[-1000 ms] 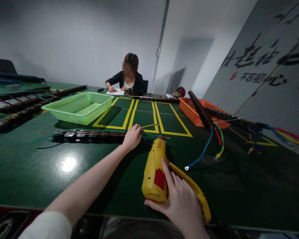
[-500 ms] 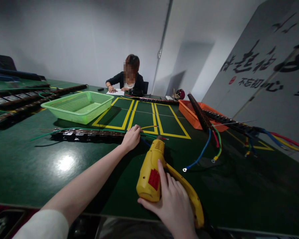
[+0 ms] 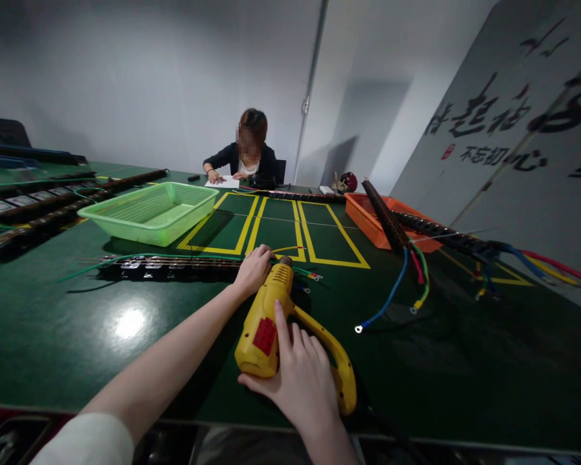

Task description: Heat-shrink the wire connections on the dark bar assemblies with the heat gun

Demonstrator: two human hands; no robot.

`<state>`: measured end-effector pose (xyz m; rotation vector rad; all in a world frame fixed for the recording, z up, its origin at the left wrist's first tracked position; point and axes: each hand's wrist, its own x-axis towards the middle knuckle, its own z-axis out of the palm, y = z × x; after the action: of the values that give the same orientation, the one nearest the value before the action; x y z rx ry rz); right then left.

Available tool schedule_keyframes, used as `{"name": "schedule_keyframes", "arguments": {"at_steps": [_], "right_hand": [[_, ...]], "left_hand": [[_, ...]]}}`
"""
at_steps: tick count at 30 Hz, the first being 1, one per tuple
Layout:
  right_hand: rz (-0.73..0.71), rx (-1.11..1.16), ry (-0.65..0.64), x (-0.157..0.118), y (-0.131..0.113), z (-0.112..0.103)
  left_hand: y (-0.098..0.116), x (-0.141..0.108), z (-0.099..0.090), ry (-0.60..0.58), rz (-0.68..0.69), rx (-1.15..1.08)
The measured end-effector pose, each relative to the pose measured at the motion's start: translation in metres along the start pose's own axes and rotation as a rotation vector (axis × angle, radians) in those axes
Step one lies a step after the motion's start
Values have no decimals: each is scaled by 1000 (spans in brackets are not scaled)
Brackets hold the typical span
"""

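My right hand (image 3: pixel 303 371) is wrapped round a yellow heat gun (image 3: pixel 264 326), its index finger laid along the body. The gun's nozzle points away from me, close beside my left hand (image 3: pixel 255 268). That hand is closed on the right end of a black wire harness (image 3: pixel 174 268) lying across the green table. Coloured wires come out past its fingers: a yellow one (image 3: pixel 286 248) with a red tip, and others ending in ring terminals (image 3: pixel 314 277). A green wire (image 3: pixel 145 256) runs along the harness. Where the wires pass behind the nozzle they are hidden.
A green basket (image 3: pixel 150 229) stands behind the harness. At the right, an orange basket (image 3: pixel 368 223) has black harnesses (image 3: pixel 387 216) across it, with a blue wire (image 3: pixel 392 300) hanging towards me. More harnesses (image 3: pixel 43 213) lie at the left. A person (image 3: pixel 246 152) sits across the table (image 3: pixel 440 387).
My right hand has moved the heat gun to the left, nearer my left hand. The ring terminals to the right of the nozzle now show more fully. My left hand has hardly moved.
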<state>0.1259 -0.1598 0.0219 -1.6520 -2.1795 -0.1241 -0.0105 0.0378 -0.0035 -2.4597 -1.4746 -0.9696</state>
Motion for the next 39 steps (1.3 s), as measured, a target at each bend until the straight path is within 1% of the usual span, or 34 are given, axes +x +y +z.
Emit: {"name": "schedule_keyframes", "arguments": {"at_steps": [3, 7, 11, 15, 21, 25, 28, 35, 39], "right_hand": [[-9, 27, 1, -1, 5, 2], [-14, 38, 2, -5, 21, 2], [20, 24, 1, -12, 39, -6], [37, -5, 36, -19, 53, -14], [69, -106, 90, -25, 62, -16], [76, -115, 95, -26, 58, -15], [86, -110, 79, -24, 50, -13], [73, -70, 56, -14, 18, -4], [51, -23, 16, -8, 1, 0]], "left_hand": [[1, -1, -1, 22, 7, -32], [3, -1, -1, 60, -8, -61], [3, -1, 1, 108, -18, -137], [0, -1, 4, 160, -34, -228], [0, -1, 5, 190, -34, -274], [0, 0, 7, 199, -36, -269], [-2, 0, 8, 209, -29, -283], [-2, 1, 8, 206, -12, -277], [-1, 2, 8, 191, -12, -269]]}}
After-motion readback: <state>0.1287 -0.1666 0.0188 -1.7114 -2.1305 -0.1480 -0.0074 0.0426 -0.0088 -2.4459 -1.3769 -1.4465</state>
